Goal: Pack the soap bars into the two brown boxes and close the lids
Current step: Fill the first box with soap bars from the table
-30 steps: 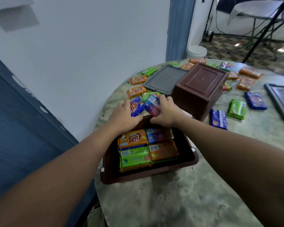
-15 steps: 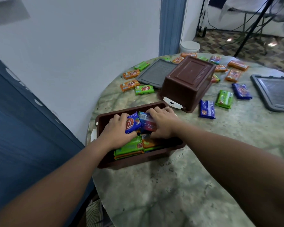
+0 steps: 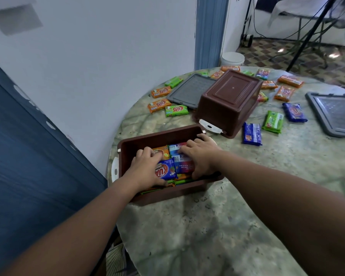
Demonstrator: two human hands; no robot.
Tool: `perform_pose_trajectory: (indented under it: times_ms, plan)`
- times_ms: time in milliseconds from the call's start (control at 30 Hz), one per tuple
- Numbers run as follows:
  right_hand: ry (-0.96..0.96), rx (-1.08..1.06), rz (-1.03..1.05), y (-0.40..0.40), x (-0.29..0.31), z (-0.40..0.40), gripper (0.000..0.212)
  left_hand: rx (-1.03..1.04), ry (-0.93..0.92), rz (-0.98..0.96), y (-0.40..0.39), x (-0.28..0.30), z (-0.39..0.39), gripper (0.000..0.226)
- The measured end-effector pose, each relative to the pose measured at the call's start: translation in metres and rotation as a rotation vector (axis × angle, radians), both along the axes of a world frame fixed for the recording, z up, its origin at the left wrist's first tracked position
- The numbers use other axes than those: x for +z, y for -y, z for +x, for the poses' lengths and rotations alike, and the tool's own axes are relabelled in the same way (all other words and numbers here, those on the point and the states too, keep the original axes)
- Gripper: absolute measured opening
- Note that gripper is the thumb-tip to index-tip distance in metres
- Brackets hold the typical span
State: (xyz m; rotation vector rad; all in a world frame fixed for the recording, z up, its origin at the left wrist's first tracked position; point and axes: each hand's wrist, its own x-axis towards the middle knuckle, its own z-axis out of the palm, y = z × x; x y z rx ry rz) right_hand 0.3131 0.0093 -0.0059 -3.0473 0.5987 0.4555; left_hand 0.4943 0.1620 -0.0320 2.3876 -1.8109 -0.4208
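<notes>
**Op A:** Marbled round desk (image 3: 217, 226), white wall behind. How far along am I?

**Op B:** Early. 1 brown box (image 3: 163, 136) sits open at the near left edge, partly filled. The other brown box (image 3: 230, 100) lies upside down, and both grey lids (image 3: 189, 90) (image 3: 335, 114) are off.

**Op A:** My grips?

**Op B:** Your left hand (image 3: 145, 170) is curled round a blue soap bar (image 3: 165, 170), pressing it onto the stack. Your right hand (image 3: 201, 156) lies flat, fingers spread on a second bar (image 3: 179, 156); I can't tell if it's gripped. More than 12 loose bars (image 3: 252, 134) still lie scattered.

**Op A:** Labels?

**Op B:** "KUA" reads on the blue wrapper; the small print is illegible.
</notes>
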Motion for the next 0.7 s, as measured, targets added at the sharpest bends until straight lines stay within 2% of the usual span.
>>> perform_pose_trajectory:
  times_ms: [100, 267, 433, 567, 700]
  plan:
    - [-0.005, 0.014, -0.021, 0.000, 0.000, 0.000, 0.102, -0.031, -0.035, -0.005, -0.002, 0.003, -0.001, 0.088]
    - [0.008, 0.023, -0.008, 0.003, 0.000, 0.000, 0.096, -0.052, 0.001, 0.026, -0.007, 0.005, 0.000, 0.075]
    - [-0.004, 0.044, -0.049, 0.004, -0.004, 0.000, 0.091, -0.016, -0.004, -0.025, -0.013, 0.002, 0.000, 0.075]
    - [0.015, 0.039, -0.029, 0.004, -0.005, -0.002, 0.088, -0.056, -0.009, -0.046, -0.012, 0.005, -0.002, 0.068]
    - [0.027, 0.036, 0.008, 0.003, -0.002, -0.001, 0.083, -0.049, -0.028, -0.069, -0.013, -0.001, -0.001, 0.069]
